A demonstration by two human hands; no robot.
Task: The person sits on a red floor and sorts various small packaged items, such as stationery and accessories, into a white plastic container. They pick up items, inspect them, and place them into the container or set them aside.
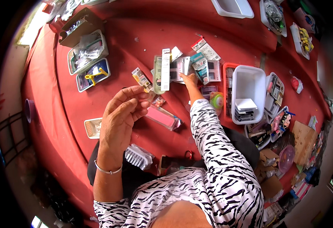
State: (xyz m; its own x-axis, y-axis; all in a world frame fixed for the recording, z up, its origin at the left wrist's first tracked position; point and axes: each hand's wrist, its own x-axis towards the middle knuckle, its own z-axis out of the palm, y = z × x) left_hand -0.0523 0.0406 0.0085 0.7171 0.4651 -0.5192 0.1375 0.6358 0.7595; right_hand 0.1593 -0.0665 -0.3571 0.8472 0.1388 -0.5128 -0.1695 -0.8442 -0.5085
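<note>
A flat, clear plastic pack (176, 68) lay just right of the slim white carton (165, 71), the right hand (190, 81) at its near edge. Below-left of the carton, the left hand (120, 114) curled loosely; whether either grip held anything, I couldn't tell.

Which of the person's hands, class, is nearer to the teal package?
The right. The right hand is close beside the teal package, to the left of its lower part; the left hand is raised nearer the camera, well off to the package's left.
</note>
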